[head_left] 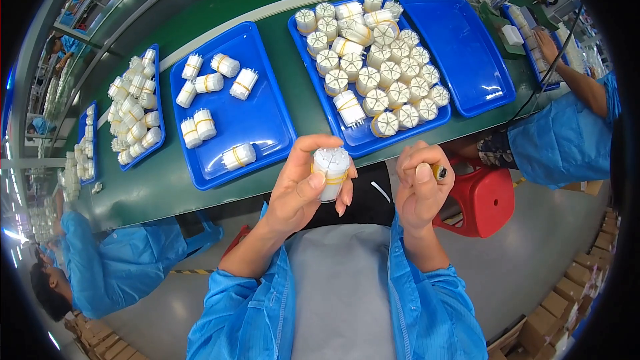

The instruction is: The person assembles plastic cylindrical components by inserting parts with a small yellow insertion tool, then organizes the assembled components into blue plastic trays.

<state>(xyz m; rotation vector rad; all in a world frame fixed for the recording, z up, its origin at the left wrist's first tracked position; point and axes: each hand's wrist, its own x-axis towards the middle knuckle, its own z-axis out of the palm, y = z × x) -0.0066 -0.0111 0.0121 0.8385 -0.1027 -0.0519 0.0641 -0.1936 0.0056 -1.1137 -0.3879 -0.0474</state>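
In front of my chest, my left hand (293, 193) is closed round a white cylindrical bundle (331, 177) with a yellow band about it. Its top face, split into wedges, points upward. To the right, my right hand (419, 193) is curled round a slim yellowish rod-like tool (440, 172) with a dark end; most of it is hidden in the fingers. Beyond my hands lies a blue tray (370, 143) packed with similar banded bundles (390, 73). Another blue tray (267, 127), farther left, carries several more, some lying on their sides.
A bare blue tray (467, 53) sits right of the packed one on the green table (153, 193). More loaded trays line the left. Co-workers in blue sit at the left (127, 267) and right (560, 140). A red stool (490, 203) stands close on my right.
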